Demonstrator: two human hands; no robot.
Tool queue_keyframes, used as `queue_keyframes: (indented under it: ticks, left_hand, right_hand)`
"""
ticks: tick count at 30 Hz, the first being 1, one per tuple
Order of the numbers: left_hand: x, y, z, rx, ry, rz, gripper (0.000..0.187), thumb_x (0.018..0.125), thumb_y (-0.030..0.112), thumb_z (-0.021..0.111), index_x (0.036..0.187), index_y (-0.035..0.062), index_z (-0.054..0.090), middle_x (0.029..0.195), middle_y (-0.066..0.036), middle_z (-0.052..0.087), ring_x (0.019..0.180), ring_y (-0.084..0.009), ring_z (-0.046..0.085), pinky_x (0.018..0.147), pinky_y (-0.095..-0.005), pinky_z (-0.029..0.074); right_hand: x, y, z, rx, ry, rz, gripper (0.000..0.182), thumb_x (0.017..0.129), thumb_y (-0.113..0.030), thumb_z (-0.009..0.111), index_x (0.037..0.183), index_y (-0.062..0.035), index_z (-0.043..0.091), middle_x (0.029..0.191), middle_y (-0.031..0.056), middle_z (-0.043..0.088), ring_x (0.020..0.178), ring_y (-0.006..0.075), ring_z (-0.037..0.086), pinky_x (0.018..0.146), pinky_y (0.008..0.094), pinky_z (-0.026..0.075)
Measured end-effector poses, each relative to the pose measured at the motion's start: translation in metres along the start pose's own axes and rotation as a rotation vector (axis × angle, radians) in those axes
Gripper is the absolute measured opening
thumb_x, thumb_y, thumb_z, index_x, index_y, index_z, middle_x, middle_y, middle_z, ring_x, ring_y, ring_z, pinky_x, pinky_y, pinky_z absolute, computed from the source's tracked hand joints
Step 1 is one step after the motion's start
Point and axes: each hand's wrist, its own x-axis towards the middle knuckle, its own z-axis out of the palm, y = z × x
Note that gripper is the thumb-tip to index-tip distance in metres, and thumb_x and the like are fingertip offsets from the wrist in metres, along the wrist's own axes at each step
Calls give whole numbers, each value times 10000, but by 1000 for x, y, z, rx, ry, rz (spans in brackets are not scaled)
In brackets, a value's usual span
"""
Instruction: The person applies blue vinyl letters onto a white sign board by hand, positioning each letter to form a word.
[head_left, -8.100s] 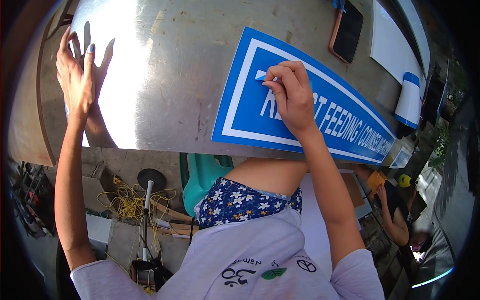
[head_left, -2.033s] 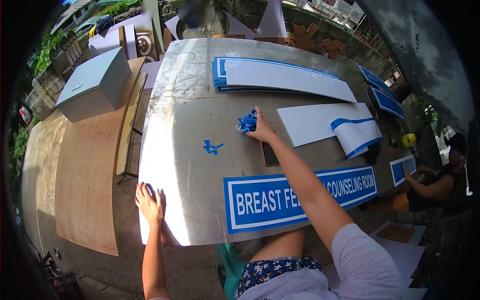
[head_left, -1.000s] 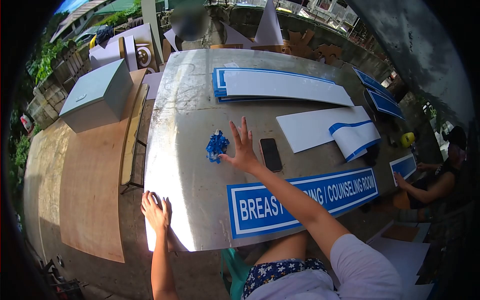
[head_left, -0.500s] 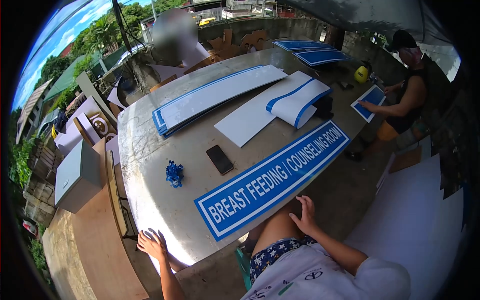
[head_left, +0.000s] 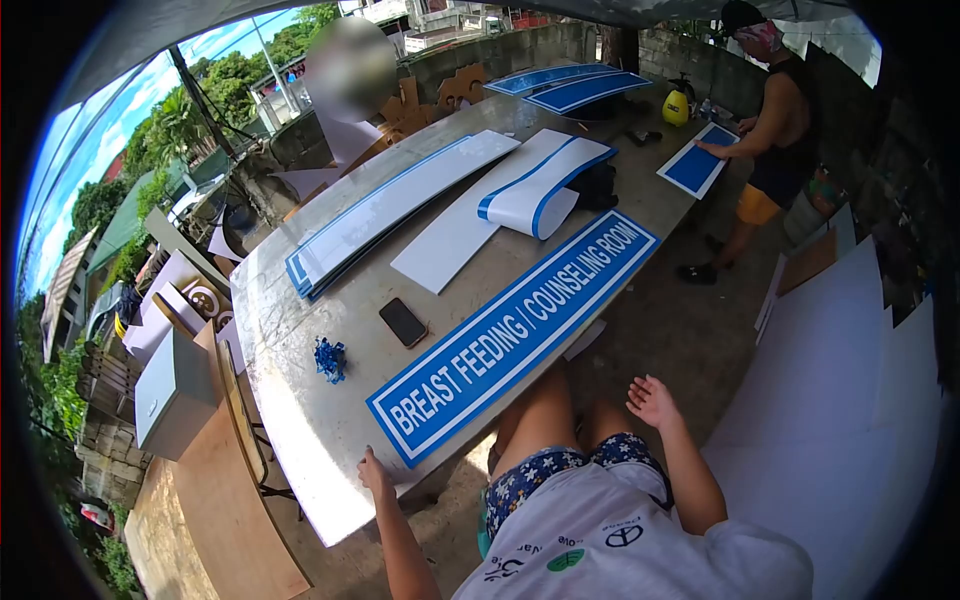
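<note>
A long blue sign [head_left: 515, 335] with white lettering "BREAST FEEDING / COUNSELING ROOM" lies along the table's near edge. My left hand [head_left: 374, 470] is at the table edge by the sign's lower left corner, fingers curled together; whether anything is between them is too small to tell. Over the floor to the right of my legs, my right hand [head_left: 652, 402] is raised palm up with its fingers apart and holds nothing. A dark phone [head_left: 403, 323] and a blue ribbon bow [head_left: 329, 360] rest on the table beyond the sign.
The table [head_left: 270, 400] also bears stacked white panels [head_left: 400, 205], a curled white sheet [head_left: 545, 185], blue panels [head_left: 590, 88] and a yellow bottle [head_left: 676, 108]. A person [head_left: 785, 120] at the right handles a small blue panel [head_left: 698, 160]. A grey box [head_left: 175, 395] stands left.
My left hand has moved right along the table edge and its fingers have closed up. My right hand has swung right, away from the table, palm turned up. The view has shifted.
</note>
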Motion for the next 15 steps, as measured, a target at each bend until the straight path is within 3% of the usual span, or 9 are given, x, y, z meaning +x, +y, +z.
queue_keyframes:
  ticks: [1,2,9,13,15]
  left_hand:
    - [-13,6,6,70,87,-33,667,837,520,515,1267,11,515,1311,-284,445,1220,-432,407,1038,-495,314]
    - [5,-11,15,211,95,-48,698,835,539,513,1259,-15,509,1339,-295,408,1237,-447,374,1051,-500,290]
    - [-25,-4,21,156,249,-124,773,837,545,519,1298,-68,425,1339,-310,388,1259,-463,366,1046,-515,320]
    - [-29,17,37,120,370,-273,785,846,525,516,1366,-34,334,1392,-288,320,1279,-464,345,1037,-524,338]
    - [-44,40,54,278,385,-407,772,850,528,513,1366,-20,341,1416,-265,283,1290,-455,326,1031,-527,340]
  right_hand:
    - [6,1,-3,-3,-13,4,231,890,-334,579,990,-127,607,977,24,591,920,179,553,935,432,408]
    - [12,3,-5,95,-19,47,220,887,-320,580,977,-122,613,975,27,592,924,180,553,934,428,408]
    - [63,-13,-32,392,-13,240,170,885,-246,568,905,-99,650,871,30,626,836,173,589,892,411,434]
    - [95,-28,-65,549,29,252,162,886,-225,558,906,-97,654,877,29,631,835,167,596,876,402,438]
    - [111,-35,-81,602,42,262,160,885,-221,557,901,-97,657,873,27,635,831,165,599,869,399,440]
